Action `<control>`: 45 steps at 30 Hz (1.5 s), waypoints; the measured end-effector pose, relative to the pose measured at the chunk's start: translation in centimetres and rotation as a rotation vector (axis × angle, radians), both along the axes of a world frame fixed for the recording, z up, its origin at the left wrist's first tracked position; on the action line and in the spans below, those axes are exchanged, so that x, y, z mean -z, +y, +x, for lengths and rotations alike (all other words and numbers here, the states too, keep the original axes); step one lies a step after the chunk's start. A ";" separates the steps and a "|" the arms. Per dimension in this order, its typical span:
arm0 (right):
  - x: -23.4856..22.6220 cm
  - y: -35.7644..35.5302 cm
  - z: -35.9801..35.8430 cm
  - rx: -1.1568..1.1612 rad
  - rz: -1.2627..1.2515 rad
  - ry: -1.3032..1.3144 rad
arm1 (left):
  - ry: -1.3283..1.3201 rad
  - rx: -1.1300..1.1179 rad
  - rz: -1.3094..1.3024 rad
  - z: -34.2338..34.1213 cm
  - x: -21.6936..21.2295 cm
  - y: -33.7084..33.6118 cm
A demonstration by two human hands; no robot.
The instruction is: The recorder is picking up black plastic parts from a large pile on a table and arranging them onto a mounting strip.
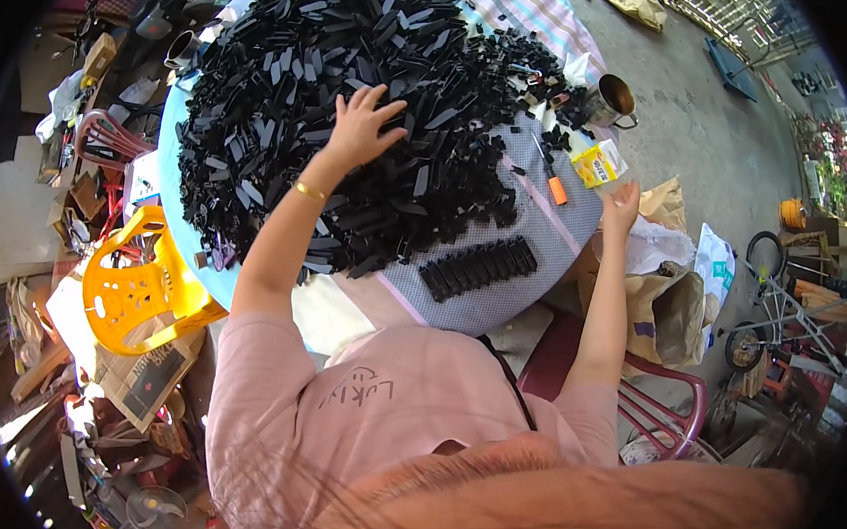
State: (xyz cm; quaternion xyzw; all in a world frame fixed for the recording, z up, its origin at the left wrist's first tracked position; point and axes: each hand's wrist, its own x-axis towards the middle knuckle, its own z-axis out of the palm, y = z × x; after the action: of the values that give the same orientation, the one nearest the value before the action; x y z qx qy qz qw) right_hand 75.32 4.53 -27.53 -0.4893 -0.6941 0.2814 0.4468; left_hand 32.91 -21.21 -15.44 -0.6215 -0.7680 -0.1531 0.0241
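A large heap of flat black plastic pieces (pixel 289 91) covers much of the cloth-covered table (pixel 561 236). Above the heap's middle, my left hand (pixel 362 133) is open, fingers spread and nothing held. At the table's right edge my right hand (pixel 623 207) has its fingers stretched out, just below a yellow packet (pixel 596 165); no object shows in it. Close by lies a tool with an orange handle (pixel 556 189) and a thin shaft. A neat row of black parts (pixel 479 266) lies side by side near the table's front edge.
Two metal mugs stand at the rim, one at the right (pixel 611 101), another at the left (pixel 182 50). A yellow plastic chair (pixel 126 290) is left, a maroon chair (pixel 687 402) right. Paper bags (pixel 668 313) crowd the right side. Beyond them stands a bicycle-like frame (pixel 789 306).
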 end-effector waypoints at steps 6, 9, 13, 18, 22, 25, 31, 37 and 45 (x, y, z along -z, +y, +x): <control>-2.0 -16.0 -2.7 -0.330 0.080 -0.264 | -0.077 0.260 -0.046 12.8 -0.3 -9.0; -3.5 -20.0 -4.0 -0.422 0.108 -0.355 | -0.027 0.247 -0.059 15.7 1.8 -13.6; -3.7 -21.0 -4.9 -0.402 0.174 -0.422 | -0.331 0.135 0.115 18.8 4.1 -17.3; -3.9 -20.7 -6.2 -0.370 0.212 -0.526 | -0.369 -0.028 0.133 20.7 4.8 -15.6; -4.4 -19.1 -8.2 -0.422 0.218 -0.524 | -0.283 -0.239 0.189 18.9 5.6 -14.2; -4.4 -17.4 -9.6 -0.445 0.109 -0.497 | -0.232 -0.382 0.151 18.2 5.1 -13.8; 0.9 -12.8 -8.6 -0.622 0.121 -0.465 | -0.153 -0.714 0.182 20.9 8.2 -11.8; -0.8 -11.6 -9.8 -0.693 0.008 -0.614 | -0.264 -0.675 0.073 21.4 8.1 -13.1; -0.8 -9.5 -11.7 -0.728 -0.030 -0.632 | -0.344 -0.680 0.200 20.0 6.4 -13.5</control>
State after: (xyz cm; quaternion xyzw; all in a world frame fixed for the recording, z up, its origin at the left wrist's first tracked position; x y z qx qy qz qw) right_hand 63.65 -4.94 -26.71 -0.2826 -0.9179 0.2669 0.0793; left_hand 52.91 -34.69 -21.85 -0.2913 -0.9042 -0.3124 0.0048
